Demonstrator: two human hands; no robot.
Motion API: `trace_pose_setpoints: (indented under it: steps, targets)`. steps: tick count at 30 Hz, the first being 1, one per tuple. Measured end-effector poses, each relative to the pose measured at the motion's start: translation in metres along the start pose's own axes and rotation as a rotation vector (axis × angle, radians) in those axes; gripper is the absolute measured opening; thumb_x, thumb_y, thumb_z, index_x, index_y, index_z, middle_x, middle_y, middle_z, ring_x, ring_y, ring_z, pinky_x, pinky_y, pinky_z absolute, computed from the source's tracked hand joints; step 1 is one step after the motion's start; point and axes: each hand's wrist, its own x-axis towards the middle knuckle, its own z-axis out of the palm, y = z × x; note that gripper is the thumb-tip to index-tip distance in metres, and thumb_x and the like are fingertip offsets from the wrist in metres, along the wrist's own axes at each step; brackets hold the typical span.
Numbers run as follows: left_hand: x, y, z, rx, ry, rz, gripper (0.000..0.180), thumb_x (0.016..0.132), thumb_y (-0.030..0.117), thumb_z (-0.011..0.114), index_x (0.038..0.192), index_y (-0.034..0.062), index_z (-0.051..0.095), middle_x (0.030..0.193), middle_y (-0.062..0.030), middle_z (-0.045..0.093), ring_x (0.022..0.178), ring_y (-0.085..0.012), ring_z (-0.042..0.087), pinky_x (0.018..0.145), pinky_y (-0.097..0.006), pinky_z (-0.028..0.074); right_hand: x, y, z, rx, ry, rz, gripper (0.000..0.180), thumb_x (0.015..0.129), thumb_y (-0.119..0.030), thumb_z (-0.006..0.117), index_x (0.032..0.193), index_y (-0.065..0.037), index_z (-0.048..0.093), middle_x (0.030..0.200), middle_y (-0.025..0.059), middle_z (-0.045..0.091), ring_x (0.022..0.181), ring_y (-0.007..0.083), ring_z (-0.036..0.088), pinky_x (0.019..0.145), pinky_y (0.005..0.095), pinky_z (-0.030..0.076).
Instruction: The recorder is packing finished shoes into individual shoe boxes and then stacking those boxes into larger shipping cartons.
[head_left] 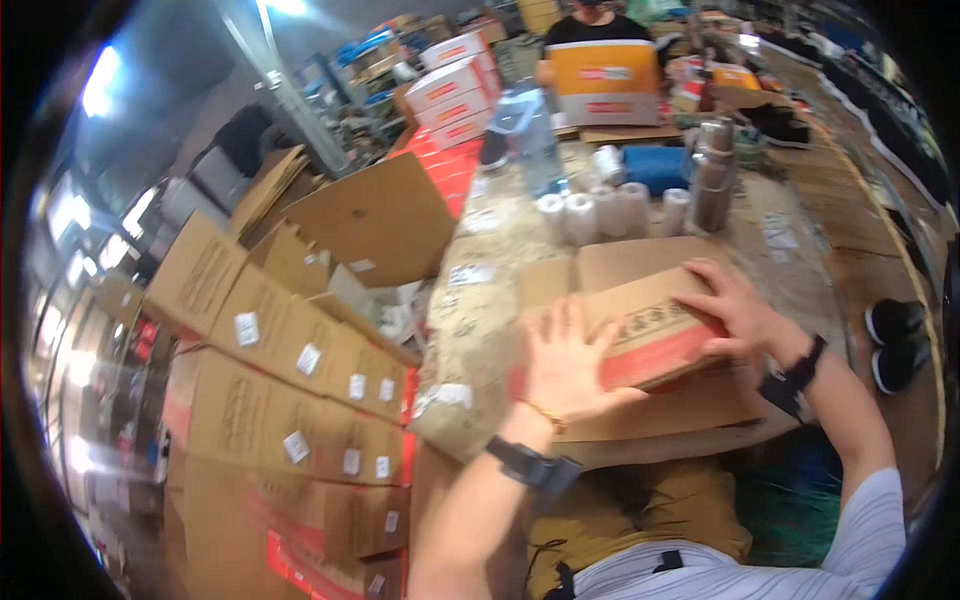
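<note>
Light uneven. Hard white lamp point(100, 82) high on the left, its outline lost in glare; second lamp point(288, 6) cut by the top edge. Ceiling point(190, 50) between them dim, bluish grey. Bright patches down the far left, perhaps daylight, too washed out to be sure. Table point(470, 330) moderately lit. Clear bottle point(533, 140) catches pale glints. Left hand point(572, 368) and carton print softly blurred; stacked boxes point(300, 425) smeared too. Straight edges bow toward the sides; round black rim swallows the corners.
</note>
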Motion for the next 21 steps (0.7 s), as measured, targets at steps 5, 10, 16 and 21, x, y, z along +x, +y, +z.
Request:
trace_pose_setpoints:
  steps: [5, 10, 16, 21]
  targets:
    - [-0.029, 0.033, 0.001, -0.008, 0.124, 0.114, 0.092, 0.064, 0.067, 0.063, 0.143, 0.031, 0.031, 0.15, -0.0215, 0.017, 0.137, -0.0402, 0.019, 0.101, -0.071, 0.01, -0.08, 0.015, 0.063, 1.234, 0.484, 0.428, 0.072, 0.08, -0.033, 0.061, 0.141, -0.008, 0.032, 0.141, 0.0158, 0.034, 0.13, 0.0291, 0.035, 0.107, 0.0422, 0.029]
    - [-0.078, 0.038, 0.031, 0.227, 0.512, 0.255, 0.089, 0.07, 0.04, 0.074, 0.144, 0.0309, 0.027, 0.152, -0.0132, 0.016, 0.138, -0.0294, 0.02, 0.1, -0.068, 0.016, -0.113, 0.01, 0.067, 1.825, 0.236, 0.531, 0.076, 0.078, -0.036, 0.065, 0.138, -0.003, 0.032, 0.136, 0.0147, 0.044, 0.121, 0.0259, 0.047, 0.1, 0.0425, 0.04]
    - [-0.159, 0.049, 0.025, -1.108, 1.257, -0.453, 0.078, 0.059, 0.033, 0.085, 0.125, 0.0086, 0.052, 0.14, -0.0147, 0.038, 0.13, -0.0261, 0.035, 0.101, -0.05, 0.033, -0.06, -0.098, 0.079, 1.922, 0.399, 0.34, 0.074, 0.081, -0.05, 0.059, 0.132, 0.0, 0.041, 0.127, 0.014, 0.053, 0.11, 0.0267, 0.055, 0.095, 0.0395, 0.045]
    - [-0.291, 0.08, 0.04, -1.062, 0.375, -0.576, 0.055, 0.085, 0.042, 0.062, 0.126, 0.0077, 0.051, 0.126, -0.0085, 0.052, 0.117, -0.0237, 0.047, 0.095, -0.039, 0.041, -0.025, -0.239, 0.163, 1.75, -0.232, -0.193, 0.107, 0.062, -0.032, 0.087, 0.143, -0.002, 0.023, 0.145, 0.0089, 0.033, 0.13, 0.0217, 0.034, 0.107, 0.0391, 0.028]
